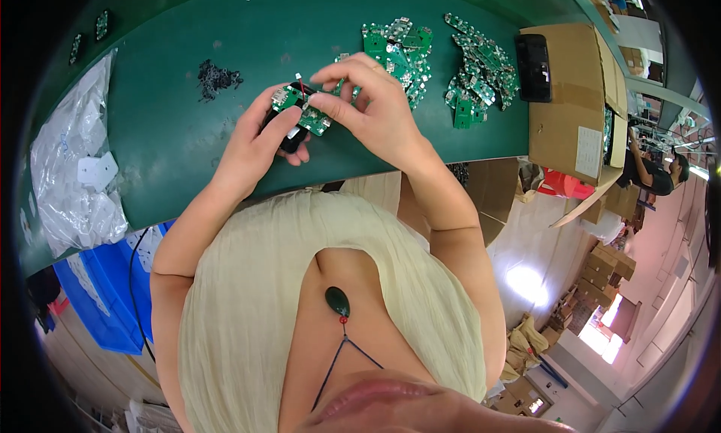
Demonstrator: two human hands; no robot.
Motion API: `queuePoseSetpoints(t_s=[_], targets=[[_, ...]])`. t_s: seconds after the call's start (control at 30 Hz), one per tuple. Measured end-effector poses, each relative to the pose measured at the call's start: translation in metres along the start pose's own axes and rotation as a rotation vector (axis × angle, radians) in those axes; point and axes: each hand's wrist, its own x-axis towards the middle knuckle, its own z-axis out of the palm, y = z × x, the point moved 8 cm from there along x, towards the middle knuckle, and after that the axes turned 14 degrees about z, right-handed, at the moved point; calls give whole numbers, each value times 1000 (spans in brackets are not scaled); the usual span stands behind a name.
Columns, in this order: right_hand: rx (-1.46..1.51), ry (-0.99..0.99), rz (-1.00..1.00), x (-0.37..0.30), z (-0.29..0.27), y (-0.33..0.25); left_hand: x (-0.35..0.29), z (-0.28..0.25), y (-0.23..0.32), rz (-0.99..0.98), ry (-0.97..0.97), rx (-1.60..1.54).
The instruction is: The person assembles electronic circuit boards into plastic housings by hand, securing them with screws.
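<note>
My left hand (257,136) is closed around a black plastic case (293,143) with a green circuit board (315,122) lying on it, the thumb pressing on the board. From the board rises a short red and dark wire with a small white connector (298,76) at its end. My right hand (375,110) hovers over the board's right side. Its thumb and forefinger are apart beside the wire, with nothing visible between them, and the other fingers are curled. Whether the thumb touches the board, I cannot tell.
Two heaps of green circuit boards (405,54) (481,72) lie on the green table (165,132). Small black parts (218,78) are piled left of centre. A clear plastic bag (75,170) covers the left side. At right stand a black phone (534,68) and a cardboard box (567,95).
</note>
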Motion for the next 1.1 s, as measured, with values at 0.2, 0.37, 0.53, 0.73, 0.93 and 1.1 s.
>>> queuePoseSetpoints(t_s=[0.2, 0.37, 0.53, 0.73, 0.93, 1.1], targets=[[112, 38, 6, -4, 13, 3, -8, -3, -8, -53, 2, 113], [373, -45, 195, -7, 26, 26, -9, 0, -8, -60, 8, 147], [594, -124, 193, -6, 35, 29, -12, -3, -8, -65, 18, 173], [625, -89, 242, -6, 31, 28, -14, -2, -1, -27, 34, 235], [669, -114, 231, -6, 33, 26, -14, -3, 3, -24, 55, 273], [530, -162, 154, -5, 27, 18, -17, -2, 7, -83, 43, 257]])
